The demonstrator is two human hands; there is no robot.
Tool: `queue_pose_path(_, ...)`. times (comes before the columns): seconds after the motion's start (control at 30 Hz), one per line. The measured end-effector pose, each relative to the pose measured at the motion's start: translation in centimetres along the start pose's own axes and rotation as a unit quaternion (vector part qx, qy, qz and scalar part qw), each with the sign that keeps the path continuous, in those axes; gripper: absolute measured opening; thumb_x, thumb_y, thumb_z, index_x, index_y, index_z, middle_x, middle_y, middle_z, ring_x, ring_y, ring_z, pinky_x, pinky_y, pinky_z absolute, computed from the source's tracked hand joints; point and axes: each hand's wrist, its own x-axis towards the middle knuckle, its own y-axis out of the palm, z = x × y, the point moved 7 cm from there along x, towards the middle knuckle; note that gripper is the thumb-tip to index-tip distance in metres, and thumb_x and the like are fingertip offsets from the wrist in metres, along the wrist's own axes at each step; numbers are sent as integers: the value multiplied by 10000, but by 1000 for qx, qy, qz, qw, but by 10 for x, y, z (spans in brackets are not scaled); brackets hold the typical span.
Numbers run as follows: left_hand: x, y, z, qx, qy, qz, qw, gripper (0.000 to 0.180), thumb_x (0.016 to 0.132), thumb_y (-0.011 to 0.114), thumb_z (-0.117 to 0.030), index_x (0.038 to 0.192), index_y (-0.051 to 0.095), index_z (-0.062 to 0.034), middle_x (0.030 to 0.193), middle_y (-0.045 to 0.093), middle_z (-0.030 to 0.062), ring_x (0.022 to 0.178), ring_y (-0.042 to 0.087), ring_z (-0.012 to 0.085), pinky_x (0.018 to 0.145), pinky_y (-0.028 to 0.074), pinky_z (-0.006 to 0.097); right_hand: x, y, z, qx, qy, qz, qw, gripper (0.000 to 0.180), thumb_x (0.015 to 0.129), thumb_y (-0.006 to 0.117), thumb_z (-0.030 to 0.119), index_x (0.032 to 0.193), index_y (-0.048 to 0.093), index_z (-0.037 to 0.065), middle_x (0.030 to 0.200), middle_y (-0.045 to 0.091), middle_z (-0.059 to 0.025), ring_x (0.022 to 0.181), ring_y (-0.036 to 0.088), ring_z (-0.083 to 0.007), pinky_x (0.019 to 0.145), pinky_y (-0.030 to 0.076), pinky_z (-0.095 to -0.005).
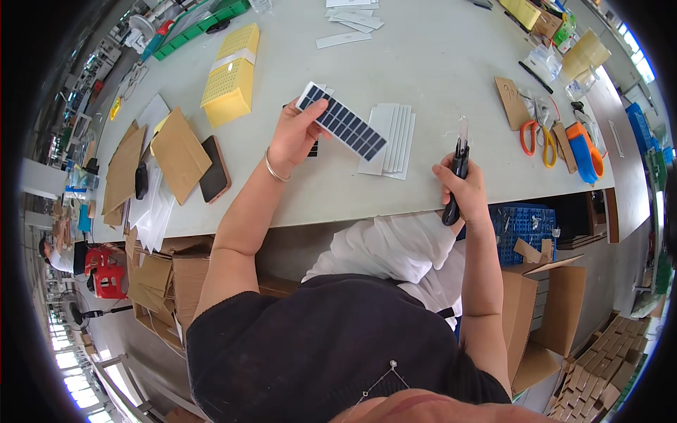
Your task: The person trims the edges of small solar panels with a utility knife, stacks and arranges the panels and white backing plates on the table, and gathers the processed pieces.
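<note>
My left hand (295,132) grips one end of a small solar panel (345,127), its dark cells facing up and its long side slanting down to the right. Under that hand, part of another dark panel shows on the table; the rest is hidden. My right hand (463,185) is wrapped round a black utility knife (458,173), whose tip points away from me. Some clear scrap lies by the tip. Between my hands, several white strips (391,141) lie overlapped in a fan on the table.
A yellow block with a white band (236,67), cardboard pieces (180,155) and a phone (214,169) lie left. More white strips (352,21) are at the far side. Orange-handled scissors (537,141) and a blue-orange tape dispenser (585,155) lie right. An open carton (518,317) stands below.
</note>
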Motion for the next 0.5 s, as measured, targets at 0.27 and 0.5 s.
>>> queue_pose_path(0.27,-29,51,29,-40,-144,36,988,186,897,565,-260,849,608,-86,714,607,-37,542,514,4,456,385,143,-7,18,6,-91,-7,19,996,195,747,689,138,766,534,20,543,467,9,441,448,-64,411,377,-227)
queue_pose_path(0.5,-58,104,33,-113,-217,21,969,351,952,406,-385,874,523,-63,627,516,-5,463,475,83,418,407,221,-18,47,28,-155,-50,56,985,184,749,684,138,767,539,26,550,484,18,443,455,-57,407,366,-217)
